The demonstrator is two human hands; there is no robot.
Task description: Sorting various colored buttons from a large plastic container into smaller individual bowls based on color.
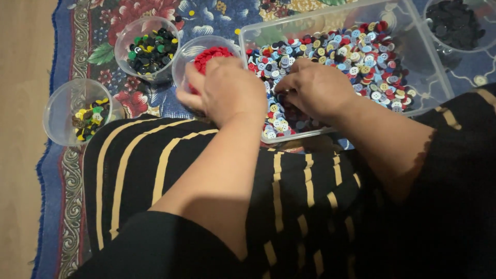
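My right hand (315,88) is curled down into the near corner of the clear tray (330,18), fingertips buried among the mixed buttons (361,57); I cannot tell whether it has pinched one. My left hand (227,88) hovers just left of the tray, fingers bent over the cup of red buttons (209,54), and its grip is hidden from me too.

I judge the buttons light, hard and slick, apt to skid off each other, so each is best nipped by its rim between thumb and forefinger. They are small round discs in red, blue, white, yellow and dark shades, heaped loosely.

Further left of the tray sit a cup of dark and green buttons (150,49) and a cup of yellowish ones (90,119), all on a flowered rug (119,98).
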